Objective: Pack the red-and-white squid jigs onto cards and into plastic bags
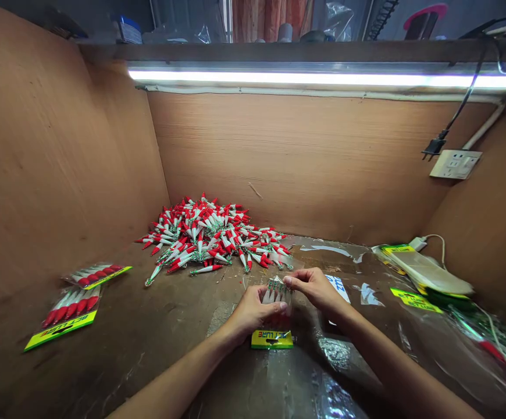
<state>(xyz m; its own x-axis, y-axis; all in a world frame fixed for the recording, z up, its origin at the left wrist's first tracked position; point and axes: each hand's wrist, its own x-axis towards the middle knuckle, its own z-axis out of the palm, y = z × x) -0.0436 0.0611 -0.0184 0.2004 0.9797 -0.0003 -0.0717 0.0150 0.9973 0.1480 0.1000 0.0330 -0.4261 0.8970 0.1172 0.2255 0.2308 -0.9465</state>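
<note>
A clear plastic bag of red-and-white fishing lures (274,294) with a yellow-green BCT LURE header card (272,340) lies in front of me, the card towards me. My left hand (252,307) is wrapped round its left side, thumb across the lures. At the far end, by the lures' green hooks, my right hand (316,288) has thumb and fingers closed on the bag's edge. Exactly what they pinch is partly hidden. Just beyond is a big loose pile of red-and-white lures (209,233).
Filled packs of lures (72,305) lie at the left. Clear bags with yellow cards (431,270) are stacked at the right, near more bagged lures (497,349). A black plug (435,145) hangs by a wall socket (456,164). Wooden walls enclose the bench under a tube light (323,77).
</note>
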